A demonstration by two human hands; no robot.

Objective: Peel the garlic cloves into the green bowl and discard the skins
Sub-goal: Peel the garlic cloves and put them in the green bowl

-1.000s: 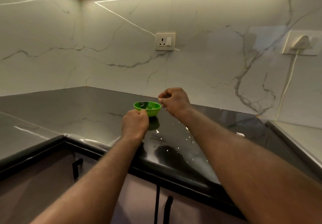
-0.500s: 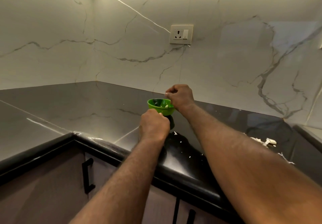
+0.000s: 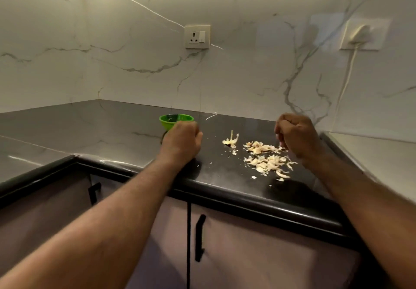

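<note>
The small green bowl point(image 3: 170, 120) stands on the black counter point(image 3: 117, 135) near the back wall. My left hand point(image 3: 182, 141) is curled against the bowl's near side and covers part of it; its fingers seem to grip the rim. A pile of pale garlic skins point(image 3: 267, 161) lies on the counter to the right, with a stem piece point(image 3: 231, 140) beside it. My right hand point(image 3: 295, 137) hovers at the pile's far right edge, fingers curled downward with the tips at the skins. Anything between its fingers is hidden. The bowl's contents do not show.
A wall socket point(image 3: 197, 36) sits above the bowl. A second socket with a white plug and cord point(image 3: 360, 34) is at the right. The counter's front edge point(image 3: 247, 201) runs above cabinet doors with black handles point(image 3: 200, 237). A lighter counter point(image 3: 382, 153) adjoins at the right.
My right hand has left the bowl's rim and swung right to the skin pile. My left hand stays at the bowl. The view has turned right, showing the skins.
</note>
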